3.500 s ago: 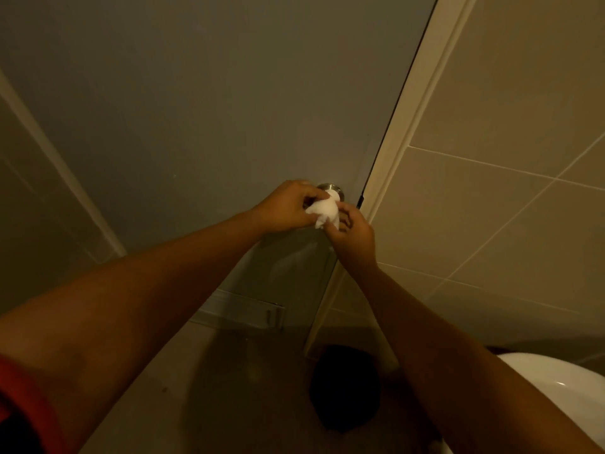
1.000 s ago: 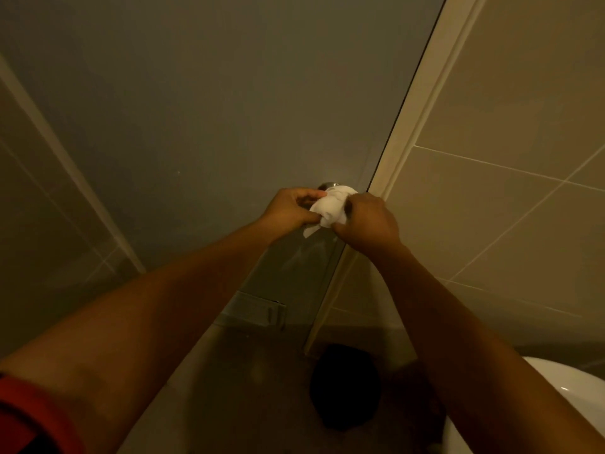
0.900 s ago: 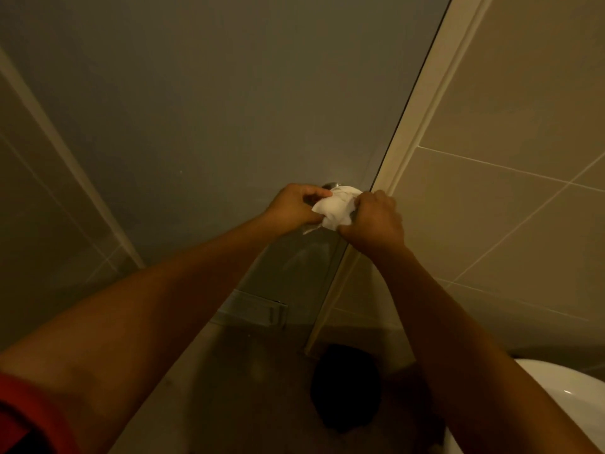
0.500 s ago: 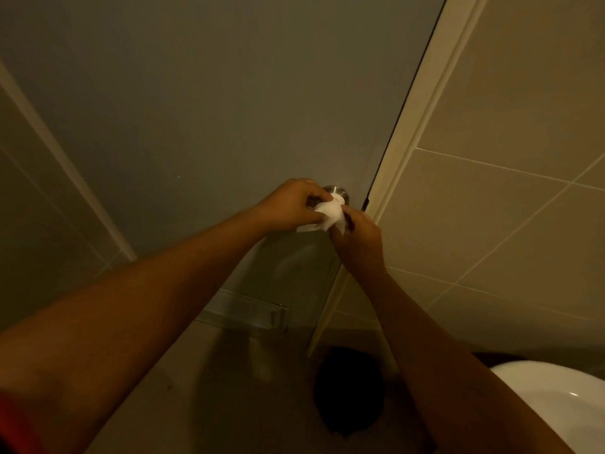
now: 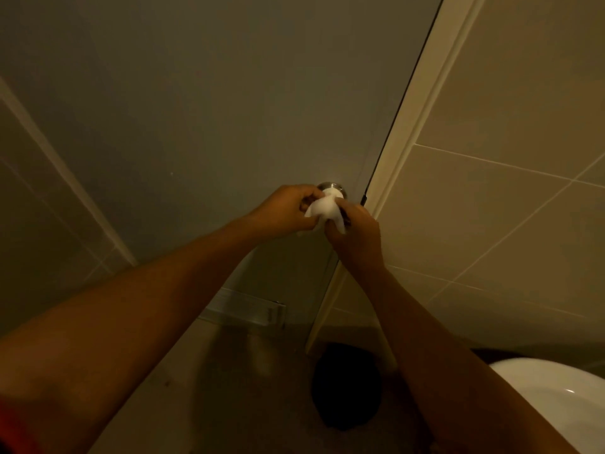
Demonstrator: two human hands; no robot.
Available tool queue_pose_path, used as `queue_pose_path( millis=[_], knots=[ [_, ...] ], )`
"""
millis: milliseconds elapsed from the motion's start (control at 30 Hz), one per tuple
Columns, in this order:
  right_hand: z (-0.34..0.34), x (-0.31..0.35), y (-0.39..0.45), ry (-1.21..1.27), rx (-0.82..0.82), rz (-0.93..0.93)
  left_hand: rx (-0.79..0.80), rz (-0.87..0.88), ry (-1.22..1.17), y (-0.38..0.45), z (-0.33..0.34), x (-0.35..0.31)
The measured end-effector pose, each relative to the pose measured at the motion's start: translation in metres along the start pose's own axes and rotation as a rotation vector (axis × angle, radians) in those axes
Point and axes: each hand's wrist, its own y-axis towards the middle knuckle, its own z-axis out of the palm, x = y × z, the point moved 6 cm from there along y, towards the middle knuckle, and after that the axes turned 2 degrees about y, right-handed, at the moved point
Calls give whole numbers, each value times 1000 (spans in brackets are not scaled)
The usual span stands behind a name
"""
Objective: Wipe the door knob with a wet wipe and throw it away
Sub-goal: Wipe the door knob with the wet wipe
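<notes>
White wet wipe [image 5: 325,209] pinched between left hand [image 5: 283,213] and right hand [image 5: 357,235] fingers (both clenched), over door knob [image 5: 330,186].

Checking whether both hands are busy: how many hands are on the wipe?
2. The left hand pinches the wet wipe from the left; the right hand holds it from below right, against the door knob.

The wet wipe [image 5: 325,209] and fingers [image 5: 340,204] hide most of the door knob [image 5: 329,186].
</notes>
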Motion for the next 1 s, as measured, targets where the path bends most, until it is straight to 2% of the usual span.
queue_pose_path(
  millis=[67, 133, 200, 267, 333, 400, 500, 600, 700, 800, 900, 1000],
  knots=[
    [5, -9, -9, 180, -33, 185, -10, 110, 111, 3, -3, -11],
    [16, -14, -16, 359, 2, 351, 14, 219, 241, 7, -2, -20],
    [21, -14, -18, 393, -11, 386, 40, 263, 346, 11, 1, -24],
    [20, -13, -16, 360, -16, 376, 26, 215, 354, 14, 0, -22],
    [10, -7, -9, 239, -31, 295, 4, 80, 191, 13, -3, -10],
    [0, 5, 1, 78, -29, 98, 17, -93, -132, 7, -1, 6],
    [-4, 16, 13, -154, 110, -119, -4, -318, -541, -7, 16, 24],
    [0, 15, 20, -238, 279, -133, -54, -455, -955, -18, 45, 35],
    [6, 9, 29, -270, 419, -62, -79, -460, -1112, -21, 59, 40],
    [0, 0, 29, -142, 338, 46, -104, -431, -965, -20, 45, 37],
    [-6, -7, 15, 128, 176, 255, -122, -320, -588, -13, 17, 30],
    [-2, -16, -2, 281, 101, 421, -141, -177, -257, -8, -2, 12]
  ],
)
